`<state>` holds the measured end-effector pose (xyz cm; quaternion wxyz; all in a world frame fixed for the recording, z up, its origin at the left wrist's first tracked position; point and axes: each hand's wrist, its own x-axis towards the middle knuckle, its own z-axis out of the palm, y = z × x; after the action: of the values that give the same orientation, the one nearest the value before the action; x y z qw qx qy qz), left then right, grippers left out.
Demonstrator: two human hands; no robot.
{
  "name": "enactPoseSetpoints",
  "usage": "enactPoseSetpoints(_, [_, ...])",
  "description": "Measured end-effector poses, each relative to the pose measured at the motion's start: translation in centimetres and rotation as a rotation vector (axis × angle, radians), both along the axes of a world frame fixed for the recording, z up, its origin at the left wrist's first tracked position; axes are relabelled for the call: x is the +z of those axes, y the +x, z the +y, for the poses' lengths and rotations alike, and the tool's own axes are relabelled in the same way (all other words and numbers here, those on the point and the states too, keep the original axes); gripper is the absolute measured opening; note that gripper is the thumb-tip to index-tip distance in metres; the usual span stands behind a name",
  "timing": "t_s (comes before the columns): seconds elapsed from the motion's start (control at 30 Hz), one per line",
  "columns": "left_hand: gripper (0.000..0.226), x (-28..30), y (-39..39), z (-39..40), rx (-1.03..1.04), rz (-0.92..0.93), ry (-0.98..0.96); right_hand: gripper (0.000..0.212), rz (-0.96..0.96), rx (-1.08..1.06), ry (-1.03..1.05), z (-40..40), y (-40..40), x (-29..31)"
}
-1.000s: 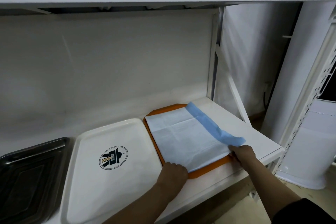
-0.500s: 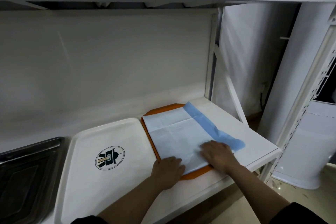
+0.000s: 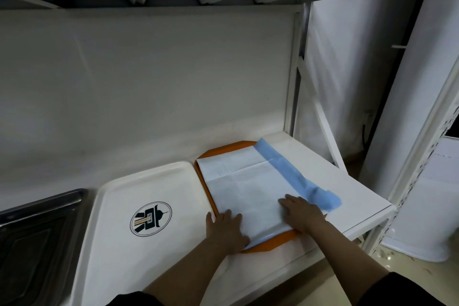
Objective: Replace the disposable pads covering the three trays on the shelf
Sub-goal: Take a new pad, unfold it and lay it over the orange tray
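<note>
You stood looking down at a white shelf [image 3: 352,189] that ran across the lower half of the frame. Three trays sat on it side by side: a dark metal tray [image 3: 37,228] at the lower left edge, a white tray [image 3: 119,243] with a round black emblem [image 3: 150,218] in the middle, and an orange tray [image 3: 223,148] right of centre. A pale disposable pad [image 3: 238,179] lay spread over the orange tray, and its blue edge [image 3: 290,176] draped over the tray's right side onto the shelf. Your left hand [image 3: 227,228] lay flat with straight fingers on the pad's near left corner, partly over the tray's rim. Your right hand [image 3: 301,212] pressed flat on the pad's near right part, just beside the blue edge. The two hands were apart, both open-palmed, gripping nothing. Dark sleeves showed at the bottom of the frame.
</note>
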<state>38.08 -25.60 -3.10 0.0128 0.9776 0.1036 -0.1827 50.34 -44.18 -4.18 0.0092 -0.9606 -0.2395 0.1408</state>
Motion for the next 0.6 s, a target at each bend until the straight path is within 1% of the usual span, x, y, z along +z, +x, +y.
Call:
enactPoseSetpoints(0.07, [0.064,0.7,0.0,-0.1,-0.005,-0.035,0.04,0.042,-0.122,-0.057,-0.04,-0.1,-0.2,0.5])
enactPoseSetpoints(0.13, [0.052,1.4,0.1,-0.2,-0.017,-0.102,0.076,0.032,-0.211,-0.11,-0.099,-0.1,-0.5,1.2])
enactPoseSetpoints(0.2, [0.048,1.6,0.1,-0.2,-0.015,-0.174,0.073,0.026,-0.275,-0.077,-0.102,0.0,-0.9,1.7])
enactPoseSetpoints(0.23, [0.048,1.5,0.1,-0.1,-0.008,-0.204,0.06,0.025,-0.285,-0.03,-0.048,0.2,-1.0,1.5])
enactPoseSetpoints(0.27, [0.051,1.3,0.1,0.0,0.0,-0.218,0.04,0.028,-0.26,0.025,0.04,0.4,-1.2,1.3])
enactPoseSetpoints(0.3, [0.055,1.1,0.1,0.1,0.008,-0.209,0.021,0.034,-0.199,0.069,0.122,0.6,-1.5,1.2])
enactPoseSetpoints(0.33, [0.06,0.9,0.2,0.3,0.01,-0.181,0.007,0.042,-0.12,0.089,0.159,0.9,-1.7,1.2])
enactPoseSetpoints(0.4, [0.068,0.5,0.3,1.0,0.018,-0.116,0.005,0.053,0.001,0.085,0.115,1.2,-2.1,1.4])
enactPoseSetpoints(0.5, [0.077,0.2,0.8,2.2,0.013,-0.049,0.065,0.063,0.005,0.036,0.015,0.5,-1.4,1.1])
enactPoseSetpoints(0.6, [0.089,0.1,1.3,2.9,-0.023,-0.007,0.113,0.07,-0.009,-0.071,-0.041,-0.8,-0.1,0.8])
